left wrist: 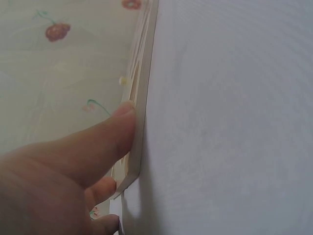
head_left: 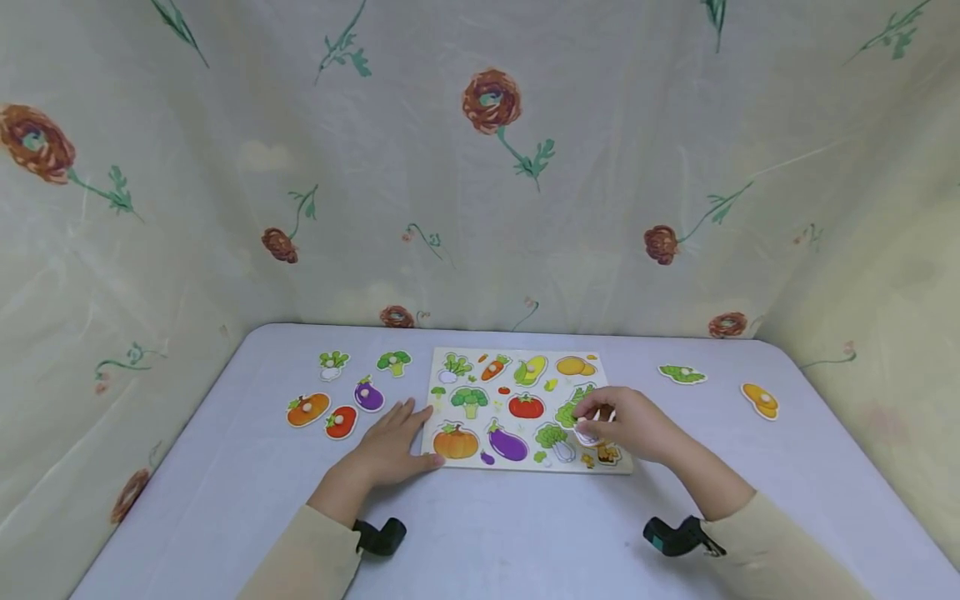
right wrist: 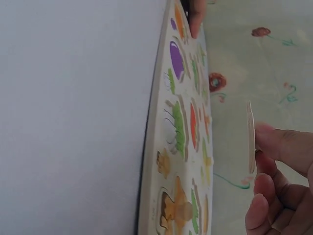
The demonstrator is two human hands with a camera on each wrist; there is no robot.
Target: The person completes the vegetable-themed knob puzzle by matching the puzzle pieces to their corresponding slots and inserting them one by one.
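My right hand (head_left: 626,423) pinches a thin flat vegetable puzzle piece (head_left: 587,435) over the right side of the puzzle board (head_left: 480,461). In the right wrist view the piece (right wrist: 251,142) is seen edge-on, apart from the board, between thumb and fingers; its printed face is hidden there. The white board carries vegetable pictures, including a pumpkin (head_left: 455,442), an eggplant (head_left: 508,443) and a tomato (head_left: 526,407). My left hand (head_left: 390,448) rests at the board's left edge with fingers extended, its thumb (left wrist: 115,128) against the near edge.
Left of the board lie loose pieces: a radish (head_left: 332,365), a broccoli (head_left: 393,362), an eggplant piece (head_left: 368,394), a pumpkin piece (head_left: 307,409) and a tomato piece (head_left: 341,422). At the right lie a pea pod (head_left: 682,374) and a yellow-orange piece (head_left: 761,401). A flowered curtain (head_left: 585,167) surrounds the table.
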